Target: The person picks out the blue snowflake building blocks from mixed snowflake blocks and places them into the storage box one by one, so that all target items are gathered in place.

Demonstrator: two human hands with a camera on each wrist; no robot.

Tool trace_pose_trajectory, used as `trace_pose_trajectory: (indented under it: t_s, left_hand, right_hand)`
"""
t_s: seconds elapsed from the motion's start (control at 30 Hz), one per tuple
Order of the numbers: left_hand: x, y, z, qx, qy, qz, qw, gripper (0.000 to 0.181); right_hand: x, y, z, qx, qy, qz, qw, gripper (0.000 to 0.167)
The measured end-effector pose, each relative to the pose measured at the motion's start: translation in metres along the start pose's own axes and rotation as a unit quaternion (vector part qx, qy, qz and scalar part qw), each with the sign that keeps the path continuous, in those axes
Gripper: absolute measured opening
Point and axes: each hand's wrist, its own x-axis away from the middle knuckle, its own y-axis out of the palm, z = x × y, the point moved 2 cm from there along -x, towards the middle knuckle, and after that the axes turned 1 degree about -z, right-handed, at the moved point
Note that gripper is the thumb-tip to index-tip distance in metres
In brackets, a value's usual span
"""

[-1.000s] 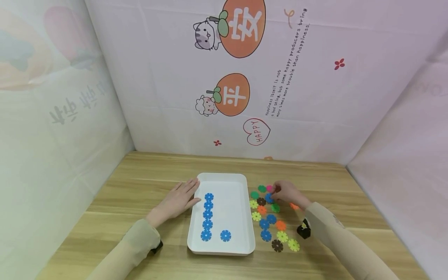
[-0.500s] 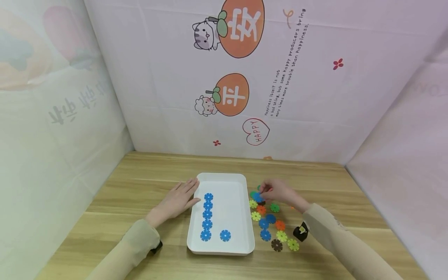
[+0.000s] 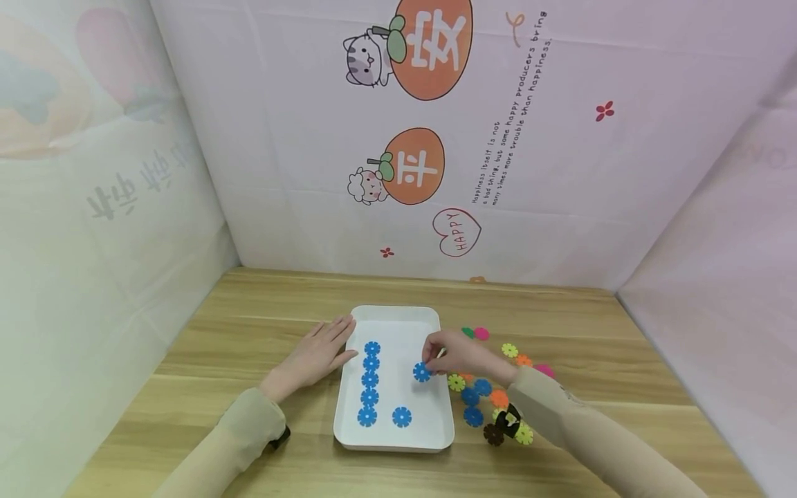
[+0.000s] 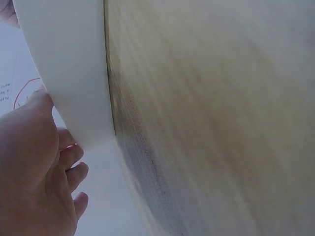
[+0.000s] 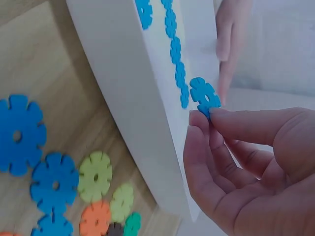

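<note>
Between thumb and fingertips, my right hand (image 3: 457, 354) pinches a blue notched plastic disc (image 5: 204, 94) by its edge, above the right part of the white tray (image 3: 398, 443). My left hand (image 3: 315, 354) lies with its fingers straight against the tray's left rim; the left wrist view shows those fingers (image 4: 71, 155) at the tray's outer wall. Inside the tray, several blue discs (image 3: 370, 379) form a column along the left side. One more blue disc (image 3: 401, 417) lies alone at the lower middle of the tray.
To the right of the tray, loose discs lie on the wooden table (image 3: 280, 290): blue ones (image 3: 473, 416), yellow ones (image 3: 509, 351), an orange one (image 3: 499, 398), a brown one (image 3: 494, 434) and pink ones (image 3: 481, 333). My right forearm covers part of the pile. Printed cloth walls (image 3: 299, 173) surround the table.
My right hand has taken a blue disc from the pile and carried it left, over the tray's right rim. The left hand stays in place.
</note>
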Motion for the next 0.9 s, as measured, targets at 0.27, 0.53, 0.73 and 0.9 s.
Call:
trace_pose_trajectory:
  t_s: [0.27,0.53,0.73,0.9]
  left_hand:
    - [0.000,-0.002,0.001,0.005,0.000,0.001,1.0000,0.068]
    - [0.001,-0.001,0.000,0.004,0.002,0.004,1.0000,0.068]
    - [0.000,0.000,0.000,0.005,-0.001,0.003,1.0000,0.067]
    - [0.000,0.000,0.001,0.013,-0.002,0.002,0.9999,0.068]
  right_hand:
    - [-0.012,0.022,-0.010,0.018,-0.017,-0.040,0.9989,0.007]
    - [-0.021,0.037,-0.011,0.017,-0.013,-0.056,0.9982,0.008]
    - [-0.021,0.041,-0.013,0.021,-0.012,-0.062,0.9978,0.007]
    - [-0.023,0.043,-0.013,0.020,-0.011,-0.064,0.9977,0.007]
